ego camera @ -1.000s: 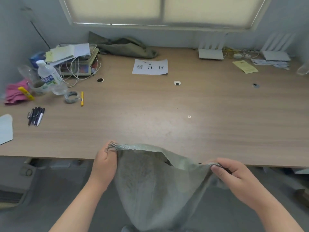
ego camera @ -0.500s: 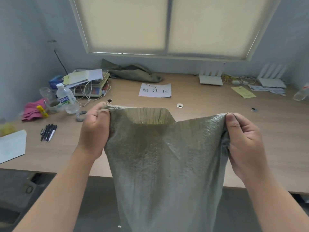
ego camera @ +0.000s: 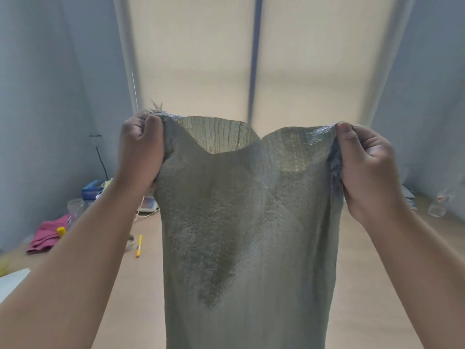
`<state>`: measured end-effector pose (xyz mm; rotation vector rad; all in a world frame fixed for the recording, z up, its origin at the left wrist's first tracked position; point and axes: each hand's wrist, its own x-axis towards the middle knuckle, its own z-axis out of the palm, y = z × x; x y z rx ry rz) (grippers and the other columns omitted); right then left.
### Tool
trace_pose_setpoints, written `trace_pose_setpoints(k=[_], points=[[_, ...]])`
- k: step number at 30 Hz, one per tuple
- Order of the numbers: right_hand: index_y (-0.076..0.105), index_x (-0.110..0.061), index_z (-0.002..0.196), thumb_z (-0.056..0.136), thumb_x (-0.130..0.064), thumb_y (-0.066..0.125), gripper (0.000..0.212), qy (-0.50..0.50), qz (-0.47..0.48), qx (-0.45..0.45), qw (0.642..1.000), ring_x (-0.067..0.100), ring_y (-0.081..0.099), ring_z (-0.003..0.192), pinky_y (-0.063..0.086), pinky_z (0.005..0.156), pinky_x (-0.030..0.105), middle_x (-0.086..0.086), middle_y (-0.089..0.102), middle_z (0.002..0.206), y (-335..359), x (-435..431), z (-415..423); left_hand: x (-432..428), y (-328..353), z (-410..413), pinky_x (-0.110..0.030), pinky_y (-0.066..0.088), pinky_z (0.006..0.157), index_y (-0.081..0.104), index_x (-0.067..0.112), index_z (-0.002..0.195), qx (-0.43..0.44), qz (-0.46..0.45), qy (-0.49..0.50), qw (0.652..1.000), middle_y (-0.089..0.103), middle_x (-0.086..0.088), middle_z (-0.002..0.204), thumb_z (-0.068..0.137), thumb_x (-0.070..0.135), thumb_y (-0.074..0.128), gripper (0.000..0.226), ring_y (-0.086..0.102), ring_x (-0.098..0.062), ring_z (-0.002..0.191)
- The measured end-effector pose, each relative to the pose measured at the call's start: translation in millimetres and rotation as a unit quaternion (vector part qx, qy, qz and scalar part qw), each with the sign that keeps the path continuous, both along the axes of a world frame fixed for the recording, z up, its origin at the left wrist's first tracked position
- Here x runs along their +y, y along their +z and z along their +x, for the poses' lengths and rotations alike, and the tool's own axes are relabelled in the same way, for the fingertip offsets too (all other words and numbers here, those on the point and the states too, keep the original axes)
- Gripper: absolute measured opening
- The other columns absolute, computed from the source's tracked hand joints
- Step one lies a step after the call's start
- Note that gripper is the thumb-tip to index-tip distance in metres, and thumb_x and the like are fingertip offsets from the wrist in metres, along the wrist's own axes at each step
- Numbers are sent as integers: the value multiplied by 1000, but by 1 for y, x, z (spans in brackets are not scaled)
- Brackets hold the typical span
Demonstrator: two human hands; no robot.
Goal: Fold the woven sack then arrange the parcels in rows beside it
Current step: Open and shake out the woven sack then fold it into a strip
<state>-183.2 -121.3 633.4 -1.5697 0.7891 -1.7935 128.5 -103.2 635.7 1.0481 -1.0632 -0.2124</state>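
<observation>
A grey-green woven sack [ego camera: 246, 222] hangs full length in front of me, its open mouth at the top. My left hand [ego camera: 141, 147] grips the sack's upper left corner in a fist. My right hand [ego camera: 364, 162] grips the upper right corner, with bunched fabric in its fingers. The sack hides the middle of the wooden desk [ego camera: 364, 298] behind it. No parcels are in view.
Left of the sack on the desk lie a pink cloth [ego camera: 49, 234], a yellow pen [ego camera: 139, 245], a tape roll [ego camera: 130, 241] and a blue box [ego camera: 91, 190]. A clear bottle [ego camera: 437, 205] stands at the far right. A blind-covered window [ego camera: 251, 59] fills the back wall.
Both hands have lifted the sack from below the desk edge up to window height, stretching its mouth wider. The camera has tilted upward with it.
</observation>
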Motion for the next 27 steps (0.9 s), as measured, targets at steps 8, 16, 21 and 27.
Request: trace_pose_setpoints(k=[8,16,21,27], points=[[50,13,85,90,-49,55,62,-79,-31,60,995,24,35,64,26,55,40,13,43,72,42,-43,29,-43,55,31,-30,23,50,34,25,57,-25,-24,3,999,30,10,55,86,19,38,30,28,-6,52],[51,7,75,94,-42,58,53,-54,51,94,993,15,41,50,33,51,30,3,45,55,-24,-116,47,-110,-13,49,-33,32,57,57,13,71,-66,45,6,997,48,1,63,88,20,39,26,42,-15,60],[48,12,81,95,-36,61,52,24,99,15,995,17,39,59,33,56,28,8,43,67,-63,-161,44,-134,-51,44,-29,35,53,61,6,89,-16,95,-68,993,48,-3,66,89,24,40,27,42,-15,61],[67,-6,96,76,-53,75,52,120,134,-26,983,21,56,82,44,76,37,12,63,89,-78,-197,35,-147,-70,22,-27,56,65,60,19,112,80,146,-178,970,72,0,89,105,28,42,22,70,-12,80]])
